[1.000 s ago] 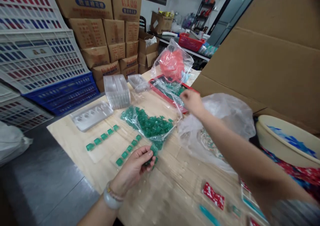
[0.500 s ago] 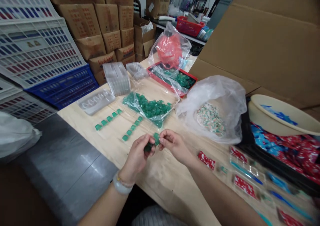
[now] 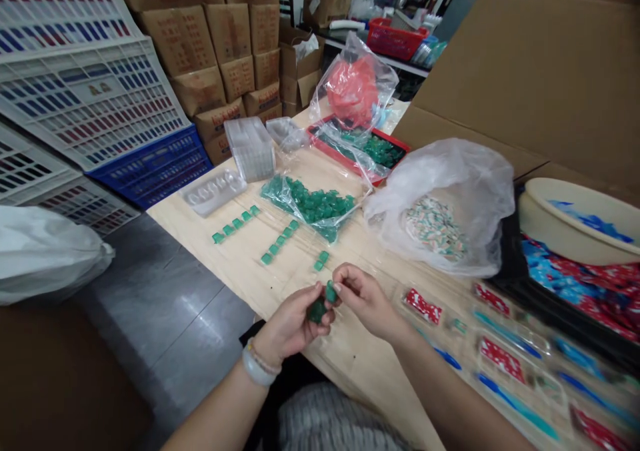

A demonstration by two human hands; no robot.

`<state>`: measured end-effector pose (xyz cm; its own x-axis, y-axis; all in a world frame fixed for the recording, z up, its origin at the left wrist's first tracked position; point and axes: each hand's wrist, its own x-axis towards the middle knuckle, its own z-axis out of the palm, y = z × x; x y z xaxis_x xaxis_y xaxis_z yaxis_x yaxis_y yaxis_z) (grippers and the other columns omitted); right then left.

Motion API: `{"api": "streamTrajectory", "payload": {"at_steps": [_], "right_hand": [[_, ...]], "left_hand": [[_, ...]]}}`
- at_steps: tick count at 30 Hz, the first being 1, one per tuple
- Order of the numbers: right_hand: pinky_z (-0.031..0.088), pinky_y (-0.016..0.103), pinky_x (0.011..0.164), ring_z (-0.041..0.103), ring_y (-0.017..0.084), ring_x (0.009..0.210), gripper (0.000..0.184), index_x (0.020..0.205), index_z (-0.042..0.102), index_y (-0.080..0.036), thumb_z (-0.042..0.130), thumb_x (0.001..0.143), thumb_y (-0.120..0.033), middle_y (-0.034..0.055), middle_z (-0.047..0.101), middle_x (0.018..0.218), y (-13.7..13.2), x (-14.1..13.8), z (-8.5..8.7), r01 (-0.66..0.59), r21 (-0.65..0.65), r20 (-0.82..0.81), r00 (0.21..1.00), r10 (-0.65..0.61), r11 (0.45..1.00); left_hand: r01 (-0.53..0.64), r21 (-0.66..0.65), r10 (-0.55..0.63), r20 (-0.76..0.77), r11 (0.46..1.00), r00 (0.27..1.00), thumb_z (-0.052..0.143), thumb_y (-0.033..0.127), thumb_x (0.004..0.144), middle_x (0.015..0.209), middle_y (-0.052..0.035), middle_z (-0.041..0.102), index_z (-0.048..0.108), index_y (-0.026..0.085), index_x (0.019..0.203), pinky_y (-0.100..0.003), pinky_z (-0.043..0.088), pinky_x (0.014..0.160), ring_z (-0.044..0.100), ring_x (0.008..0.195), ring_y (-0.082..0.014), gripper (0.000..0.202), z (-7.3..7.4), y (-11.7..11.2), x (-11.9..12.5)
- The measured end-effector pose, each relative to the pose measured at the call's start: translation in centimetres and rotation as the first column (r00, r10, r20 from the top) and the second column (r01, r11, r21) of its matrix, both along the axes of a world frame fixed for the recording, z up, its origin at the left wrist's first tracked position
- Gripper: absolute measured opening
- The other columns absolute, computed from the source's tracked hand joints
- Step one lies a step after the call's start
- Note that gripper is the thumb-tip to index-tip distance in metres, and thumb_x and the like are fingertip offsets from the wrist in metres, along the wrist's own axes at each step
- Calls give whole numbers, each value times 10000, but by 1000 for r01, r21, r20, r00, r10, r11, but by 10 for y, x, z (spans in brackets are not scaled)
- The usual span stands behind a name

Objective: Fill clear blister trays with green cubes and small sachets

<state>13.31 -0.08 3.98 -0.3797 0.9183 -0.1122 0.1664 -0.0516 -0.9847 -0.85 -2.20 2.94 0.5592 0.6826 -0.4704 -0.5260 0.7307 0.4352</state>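
Observation:
In my left hand (image 3: 303, 318), curled closed, are several green translucent pieces (image 3: 317, 310). My right hand (image 3: 363, 298) pinches one green piece (image 3: 331, 292) between thumb and fingers, right beside the left fingertips. Just beyond the hands, a pair of green pieces (image 3: 321, 260) lies on the wooden table (image 3: 350, 384). Two slanted rows of the same squarish pieces lie further left, a nearer row (image 3: 280, 242) and a farther row (image 3: 236, 224). Behind them, a heap of green pieces (image 3: 315, 201) rests in a clear plastic bag.
A clear tray (image 3: 214, 194) and stacked clear trays (image 3: 250, 150) stand at the table's left. A red tray (image 3: 400, 161) lies behind. On the right are a bag of small multicoloured pieces (image 3: 435, 228), a cream basin (image 3: 540, 218), red packets (image 3: 423, 306) and blue toothbrush-like sticks (image 3: 515, 404).
Both hands have drawn back slightly toward me. Two green pieces now show on the table where the hands were. The camera view has shifted a little to the left.

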Motion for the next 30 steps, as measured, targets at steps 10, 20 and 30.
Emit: {"api": "streamTrajectory", "payload": {"at_steps": [10,20,30], "right_hand": [[391,247,600,458,120,664,100,694,407,-191,399,732,-99,12,463,709,-6,-12,0,111,427,229,947,-226,898],[355,257,558,452,127,609,94,708,425,-188,383,754,-117,10,476,667,-16,-15,-8,-21,302,398,911,-106,953],[336,200,464,438,49,444,143,718,425,-179,540,697,-262,-63,455,593,-4,-14,-23,204,-399,-216,927,-308,894]], "left_hand": [[-37,521,301,-433,853,850,621,271,660,785,-12,517,518,147,645,-198,322,525,429,605,-76,162,2,4,-3],[177,20,-159,-348,984,924,634,226,626,516,37,443,511,135,670,-162,221,390,348,416,-30,159,3,5,-22],[-181,-39,169,-203,983,964,689,210,611,658,-2,491,544,106,666,-123,284,409,418,538,-36,187,-6,12,-19]]}}
